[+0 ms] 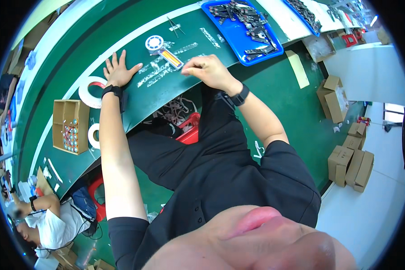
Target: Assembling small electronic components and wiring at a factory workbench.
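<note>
Head view: our left hand (pixel 119 72) spreads flat, fingers apart, on the smooth green tabletop (pixel 144 103); rightward lies a small rectangular orange-and-white piece (pixel 170 59), probably light, stiff, best gripped by its long edges; beside it our right hand (pixel 207 71) curls, whether holding anything we cannot tell

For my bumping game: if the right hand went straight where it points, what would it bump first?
The right hand would probably bump the small rectangular thing with the orange stripe on the green table. The hand's height is unclear, so it might pass over.
</note>
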`<state>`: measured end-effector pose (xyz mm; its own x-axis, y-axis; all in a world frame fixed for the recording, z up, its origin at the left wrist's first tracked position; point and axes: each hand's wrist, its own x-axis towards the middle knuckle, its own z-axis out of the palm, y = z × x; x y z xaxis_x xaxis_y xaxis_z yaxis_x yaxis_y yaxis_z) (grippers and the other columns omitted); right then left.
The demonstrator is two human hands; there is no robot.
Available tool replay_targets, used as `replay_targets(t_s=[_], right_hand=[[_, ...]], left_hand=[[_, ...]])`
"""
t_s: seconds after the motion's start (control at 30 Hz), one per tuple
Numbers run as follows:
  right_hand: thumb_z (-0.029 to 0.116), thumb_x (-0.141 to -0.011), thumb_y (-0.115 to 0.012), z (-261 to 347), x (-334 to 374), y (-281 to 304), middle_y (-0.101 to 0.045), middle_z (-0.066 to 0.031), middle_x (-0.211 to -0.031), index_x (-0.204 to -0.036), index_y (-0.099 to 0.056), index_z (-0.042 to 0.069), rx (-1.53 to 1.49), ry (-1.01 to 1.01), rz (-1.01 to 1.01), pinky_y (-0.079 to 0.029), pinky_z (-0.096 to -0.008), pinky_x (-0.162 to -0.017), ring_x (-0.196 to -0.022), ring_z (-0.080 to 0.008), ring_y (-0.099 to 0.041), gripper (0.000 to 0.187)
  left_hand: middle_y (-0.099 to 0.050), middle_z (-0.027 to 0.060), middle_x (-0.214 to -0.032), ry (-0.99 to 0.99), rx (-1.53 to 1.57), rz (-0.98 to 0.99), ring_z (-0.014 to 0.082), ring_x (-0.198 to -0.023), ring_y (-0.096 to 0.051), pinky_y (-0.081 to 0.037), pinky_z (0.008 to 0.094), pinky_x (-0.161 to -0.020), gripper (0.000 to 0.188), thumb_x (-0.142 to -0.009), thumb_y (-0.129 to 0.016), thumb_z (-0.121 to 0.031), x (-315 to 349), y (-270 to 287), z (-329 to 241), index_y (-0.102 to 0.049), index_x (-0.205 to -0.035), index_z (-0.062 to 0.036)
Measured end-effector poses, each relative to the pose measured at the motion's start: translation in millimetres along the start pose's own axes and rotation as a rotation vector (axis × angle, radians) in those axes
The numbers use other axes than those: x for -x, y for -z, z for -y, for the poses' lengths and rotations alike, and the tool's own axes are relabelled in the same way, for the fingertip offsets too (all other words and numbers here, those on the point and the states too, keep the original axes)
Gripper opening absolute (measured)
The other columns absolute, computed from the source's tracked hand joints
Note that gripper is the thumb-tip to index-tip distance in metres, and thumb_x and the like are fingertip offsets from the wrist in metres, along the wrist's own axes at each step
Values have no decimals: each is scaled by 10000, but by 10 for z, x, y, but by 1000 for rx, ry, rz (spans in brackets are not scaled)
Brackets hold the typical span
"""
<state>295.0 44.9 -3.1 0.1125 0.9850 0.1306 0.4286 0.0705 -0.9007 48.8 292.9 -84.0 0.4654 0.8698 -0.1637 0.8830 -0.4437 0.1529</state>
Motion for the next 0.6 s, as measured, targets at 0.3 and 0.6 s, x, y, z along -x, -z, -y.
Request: replay_targets(t_s=[0.3,0.6], right_hand=[[185,-1045,-608,-758,-506,-73,-737,-129,-833,-1040,-670,-31,-587,-203,-136,-601,-303,-638,-704,-182,-723,225],[325,-1087,-549,-926,-538,-178,-527,-17,-580,-804,-583,52,-627,-177,-388,-479,-266,-511,-486,-87,-470,394]], left_hand=[[-120,184,-1724,15,-41,-41,448,-1579,-63,-72,630,-1236,1046,-827,-596,-818,-1,-81,56,-241,-1653,-284],[-214,167,-1704,-44,-67,-237,438,-1571,-120,-101,632,-1229,1008,-838,-564,-829,30,-218,49,-298,-1634,-270]])
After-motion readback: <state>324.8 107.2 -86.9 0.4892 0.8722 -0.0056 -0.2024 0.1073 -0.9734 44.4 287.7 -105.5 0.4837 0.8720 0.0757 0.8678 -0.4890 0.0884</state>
